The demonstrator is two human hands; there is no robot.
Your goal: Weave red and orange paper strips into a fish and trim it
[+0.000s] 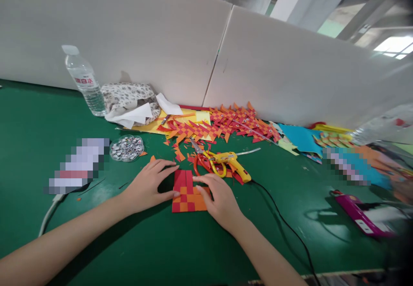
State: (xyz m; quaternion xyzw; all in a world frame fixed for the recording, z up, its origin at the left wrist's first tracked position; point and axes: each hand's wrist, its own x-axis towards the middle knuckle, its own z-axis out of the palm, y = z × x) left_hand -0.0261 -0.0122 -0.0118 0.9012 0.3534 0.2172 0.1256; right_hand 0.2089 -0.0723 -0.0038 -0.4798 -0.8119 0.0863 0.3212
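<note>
A small mat of woven red and orange paper strips [187,206] lies flat on the green table before me, checkered in its lower part, with loose red strips at the top. My left hand [149,186] is at its left side, fingers spread and the thumb tip touching the left edge. Over the right side of the mat is my right hand [220,195], its thumb and forefinger close together on the strips; the other fingers are partly hidden. Just beyond lie scissors [215,165] with red and yellow handles and a yellow glue gun [237,165].
A round dish of googly eyes [127,148] and a blurred-out object [79,165] on a cable stand left. Behind are a water bottle [84,81], patterned cloth [129,96] and a pile of woven paper fish [240,122]. A purple power strip [363,215] lies right.
</note>
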